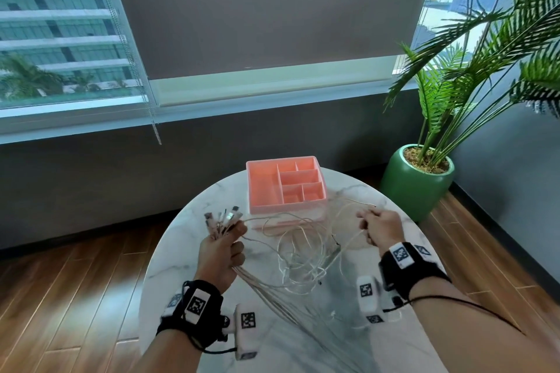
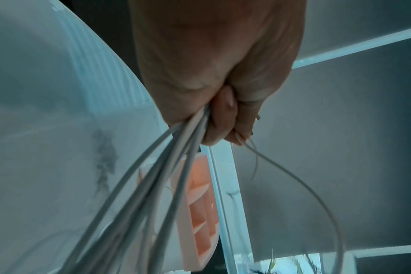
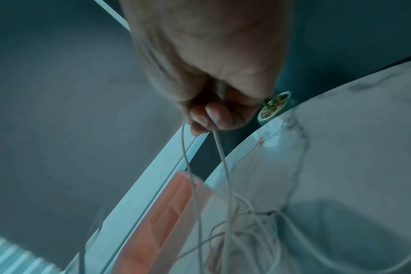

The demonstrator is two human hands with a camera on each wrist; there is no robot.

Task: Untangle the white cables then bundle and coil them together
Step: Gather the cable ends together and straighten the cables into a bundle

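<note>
gripping a bunch of white cables [image 1: 298,254] in a closed fist, the left hand [image 1: 222,254] holds their plug ends fanned above its knuckles. the right hand [image 1: 380,228] pinches two strands with curled fingers. loose loops sag between both hands over the marble table [image 1: 181,239], near a pink organizer tray [image 1: 262,183].

No readable text; only coded square markers [image 1: 196,305] on the wristbands [image 1: 209,324].
</note>
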